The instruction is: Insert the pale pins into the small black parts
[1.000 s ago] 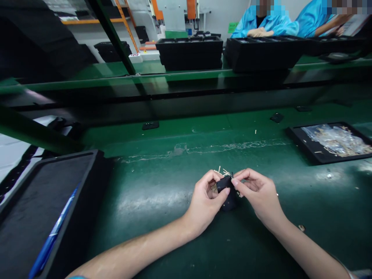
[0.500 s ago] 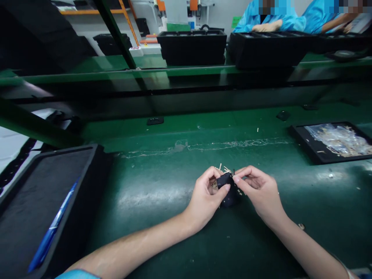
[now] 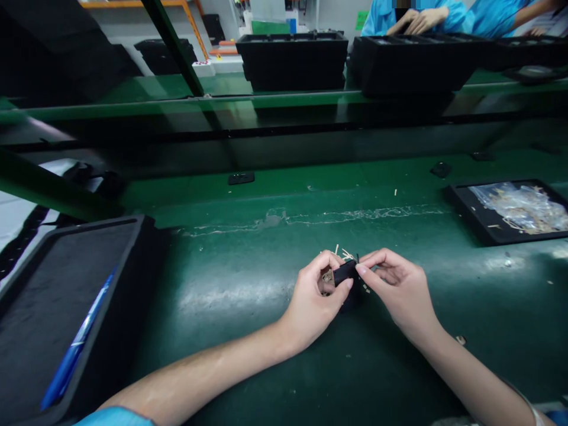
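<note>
My left hand [image 3: 313,299] is closed around a small black block-like part [image 3: 344,272], thumb in front and fingers behind. At the right end of that part, my right hand [image 3: 394,284] has its thumb and forefinger pinched together. A thin dark tip pokes up by those fingertips; what they grip is mostly hidden. Several small pale strips [image 3: 346,254] lie just behind the black part, and a few pale bits are below the right fingertips. Dark shadow under the hands blurs what lies there.
At the left stands a black tray [image 3: 144,236] with a long blue pen-like tool [image 3: 80,340] in it. A shallow black tray [image 3: 470,219] at the right bears a clear plastic bag [image 3: 523,207] with pale pieces. Small black parts [image 3: 241,178] dot the green bench. Co-workers sit beyond stacked black trays [image 3: 293,62].
The view has tilted slightly down. The black part has turned a little in my left hand, while my right fingers stay pinched at its end. A co-worker's hands have come up over the far trays.
</note>
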A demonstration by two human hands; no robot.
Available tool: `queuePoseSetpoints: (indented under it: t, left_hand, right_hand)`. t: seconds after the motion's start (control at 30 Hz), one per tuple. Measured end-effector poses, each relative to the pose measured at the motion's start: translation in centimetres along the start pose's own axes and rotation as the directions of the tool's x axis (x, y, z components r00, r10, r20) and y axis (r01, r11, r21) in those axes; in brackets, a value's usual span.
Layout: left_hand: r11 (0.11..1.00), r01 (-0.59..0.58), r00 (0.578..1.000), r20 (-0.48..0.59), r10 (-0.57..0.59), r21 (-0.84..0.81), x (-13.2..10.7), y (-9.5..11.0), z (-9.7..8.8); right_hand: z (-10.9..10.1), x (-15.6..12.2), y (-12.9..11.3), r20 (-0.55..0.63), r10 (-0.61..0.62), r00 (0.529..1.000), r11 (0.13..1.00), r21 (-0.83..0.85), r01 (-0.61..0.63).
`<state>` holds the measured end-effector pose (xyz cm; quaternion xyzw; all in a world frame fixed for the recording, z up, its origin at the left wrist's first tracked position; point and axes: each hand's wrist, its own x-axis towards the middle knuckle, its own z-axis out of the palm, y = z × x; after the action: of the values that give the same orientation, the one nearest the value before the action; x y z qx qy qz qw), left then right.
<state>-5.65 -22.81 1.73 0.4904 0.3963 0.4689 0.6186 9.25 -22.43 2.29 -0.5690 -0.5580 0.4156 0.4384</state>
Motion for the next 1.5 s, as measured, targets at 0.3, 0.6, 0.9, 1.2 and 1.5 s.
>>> queuePoseSetpoints:
  t: [0.3,0.6,0.9,1.2,1.5]
  left_hand:
    - [1.0,-0.006,1.0,0.011,0.006,0.006,0.1,0.1,0.1]
    - [0.981,-0.092,0.996,0.028,0.088,0.173,-0.2,0.0,0.0]
    - [0.992,0.034,0.999,0.006,-0.034,-0.123,1.1,-0.8,-0.9]
    - [0.954,0.104,0.995,0.023,-0.102,-0.28,1.0,-0.8,-0.9]
    - [0.95,0.106,0.994,0.052,-0.095,-0.295,1.0,-0.5,-0.7]
  right_hand:
    - [0.1,0.1,-0.1,0.007,0.008,1.0,1.0,0.023,-0.008]
    - [0.3,0.0,-0.1,-0.025,-0.025,0.999,0.995,-0.098,0.023]
    - [-0.2,0.3,-0.5,-0.061,-0.074,0.995,0.974,-0.217,0.059]
    - [-0.7,0.4,-0.5,-0.077,0.017,0.997,0.988,-0.152,-0.028]
    - [-1.0,1.2,-0.2,0.058,0.034,0.998,0.989,0.144,-0.042]
